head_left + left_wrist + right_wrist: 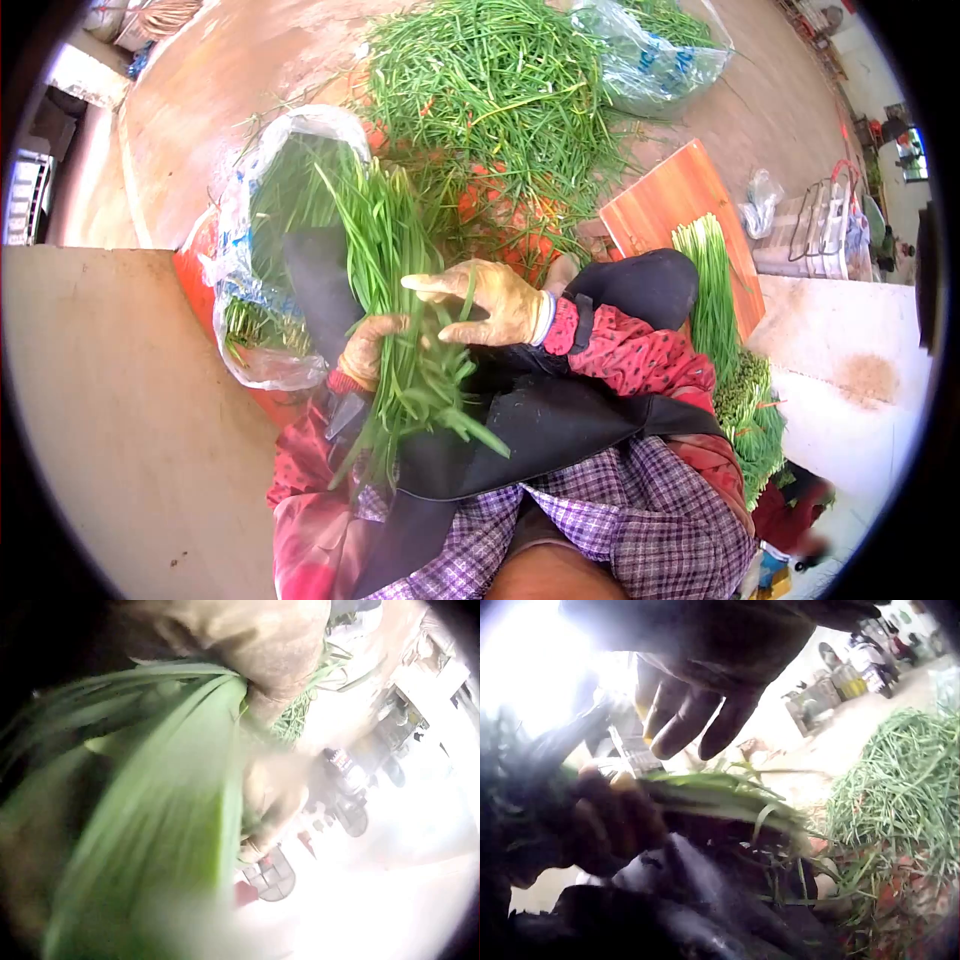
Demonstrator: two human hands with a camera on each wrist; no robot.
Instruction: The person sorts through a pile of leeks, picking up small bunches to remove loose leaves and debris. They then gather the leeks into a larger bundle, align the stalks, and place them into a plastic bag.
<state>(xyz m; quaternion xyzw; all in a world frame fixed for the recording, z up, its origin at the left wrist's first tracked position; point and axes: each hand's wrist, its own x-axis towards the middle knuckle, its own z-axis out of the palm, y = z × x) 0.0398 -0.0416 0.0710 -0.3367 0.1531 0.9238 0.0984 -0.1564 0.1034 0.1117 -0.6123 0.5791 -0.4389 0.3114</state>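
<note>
My gloved left hand (368,352) grips a bunch of garlic chives (383,245) around its middle, above the lap. Long flat leaves droop toward my body, and the other ends point away. Close on the right of the bunch is my gloved right hand (495,302), its index finger and thumb extended. A loose leaf overlaps its fingers in the head view. The right wrist view shows the right hand's fingers (679,724) spread above the bunch, holding nothing. In the left wrist view, broad blurred leaves (165,825) hide much of the left hand's grip.
A large heap of loose chives (490,90) covers the floor ahead. Clear plastic bags with greens stand at left (240,310) and far right (660,65). Neat chive bundles (712,290) lie at right by a wooden board (690,180). A dark apron (540,420) covers the lap.
</note>
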